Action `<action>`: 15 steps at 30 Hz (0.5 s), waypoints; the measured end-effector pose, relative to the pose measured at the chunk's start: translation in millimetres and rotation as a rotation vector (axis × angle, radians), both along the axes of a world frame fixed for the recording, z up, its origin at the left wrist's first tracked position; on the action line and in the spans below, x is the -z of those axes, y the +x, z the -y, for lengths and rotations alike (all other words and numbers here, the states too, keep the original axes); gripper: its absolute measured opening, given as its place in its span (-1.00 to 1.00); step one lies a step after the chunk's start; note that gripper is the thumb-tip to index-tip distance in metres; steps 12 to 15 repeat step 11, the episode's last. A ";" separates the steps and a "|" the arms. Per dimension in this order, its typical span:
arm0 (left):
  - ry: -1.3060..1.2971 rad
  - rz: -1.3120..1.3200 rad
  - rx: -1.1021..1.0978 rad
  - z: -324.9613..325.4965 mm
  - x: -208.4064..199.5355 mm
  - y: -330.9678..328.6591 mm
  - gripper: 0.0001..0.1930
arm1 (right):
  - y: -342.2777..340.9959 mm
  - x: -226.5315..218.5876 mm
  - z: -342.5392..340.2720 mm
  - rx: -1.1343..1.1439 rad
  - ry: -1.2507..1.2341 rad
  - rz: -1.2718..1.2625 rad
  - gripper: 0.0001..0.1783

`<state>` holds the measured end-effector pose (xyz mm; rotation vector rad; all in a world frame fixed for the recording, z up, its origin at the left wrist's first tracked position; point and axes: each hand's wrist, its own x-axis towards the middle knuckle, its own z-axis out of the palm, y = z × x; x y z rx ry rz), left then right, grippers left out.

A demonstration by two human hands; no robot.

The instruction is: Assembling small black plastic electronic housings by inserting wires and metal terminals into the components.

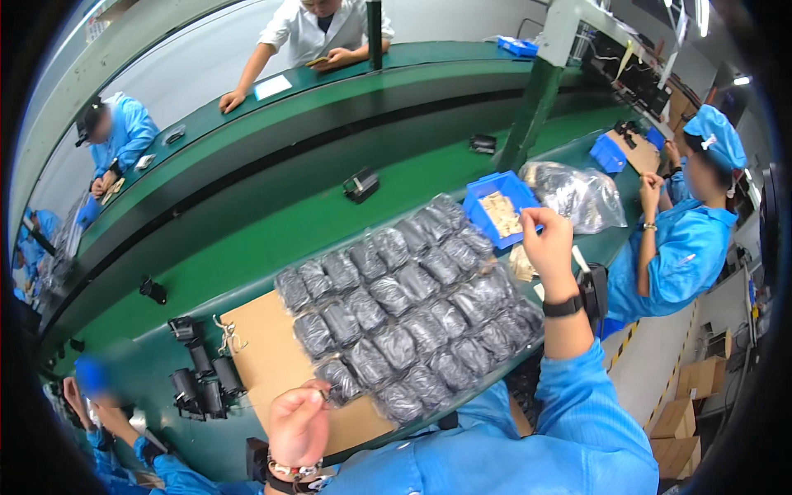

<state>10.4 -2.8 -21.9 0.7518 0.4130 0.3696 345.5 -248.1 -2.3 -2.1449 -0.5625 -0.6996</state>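
Observation:
My right hand is raised beside a blue bin of small beige pieces. Its thumb and fingertips are pinched together, and anything between them is too small to name. Over the cardboard sheet, my left hand is closed in a pinch as well. A tiny dark bit shows at its fingertips, close to one of the plastic-wrapped black packs. Several such packs lie in tight rows between my two hands, partly on the cardboard.
Black devices and metal scissors lie left of the cardboard. A clear plastic bag sits beyond the bin. Black units rest on the green conveyor. Co-workers sit at both sides; another person leans on the far bench.

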 end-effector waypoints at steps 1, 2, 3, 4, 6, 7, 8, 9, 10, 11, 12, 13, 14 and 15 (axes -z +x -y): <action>-0.036 -0.005 0.003 -2.9 0.1 -0.8 -0.94 | 19.1 8.4 12.0 0.078 -0.013 -0.061 -0.91; -0.039 0.005 0.009 -4.5 2.1 -0.5 -0.94 | 32.6 14.7 20.7 0.083 -0.015 -0.051 -0.91; -0.040 0.010 0.026 -6.1 4.7 -2.6 -0.94 | 43.2 21.4 25.3 0.107 -0.107 -0.107 -0.89; -0.039 0.012 0.044 -7.0 6.2 -3.3 -0.94 | 50.4 25.2 28.7 0.131 -0.196 -0.165 -0.86; -0.044 0.015 0.038 -6.2 7.2 -4.5 -0.94 | 57.2 29.6 29.4 0.099 -0.233 -0.154 -0.85; -0.047 0.017 0.037 -5.8 7.3 -5.1 -0.94 | 59.6 31.7 29.8 0.073 -0.268 -0.145 -0.84; -0.047 0.014 0.032 -5.2 7.4 -6.1 -0.94 | 62.9 34.1 31.5 0.067 -0.269 -0.147 -0.84; -0.054 0.011 0.020 -4.9 7.3 -7.4 -0.94 | 65.9 36.4 33.2 0.039 -0.229 -0.174 -0.83; -0.060 0.009 0.009 -5.0 7.5 -9.1 -0.94 | 67.3 37.7 32.6 0.011 -0.190 -0.201 -0.82; -0.057 0.020 0.033 -7.4 10.0 -10.8 -0.93 | 64.3 30.9 28.7 0.039 -0.243 -0.254 -0.82; -0.057 0.020 0.033 -7.4 10.0 -10.8 -0.93 | 64.3 30.9 28.7 0.039 -0.243 -0.254 -0.82; -0.057 0.020 0.033 -7.4 10.0 -10.8 -0.93 | 64.3 30.9 28.7 0.039 -0.243 -0.254 -0.82; -0.057 0.020 0.033 -7.4 10.0 -10.8 -0.93 | 64.3 30.9 28.7 0.039 -0.243 -0.254 -0.82; -0.057 0.020 0.033 -7.4 10.0 -10.8 -0.93 | 64.3 30.9 28.7 0.039 -0.243 -0.254 -0.82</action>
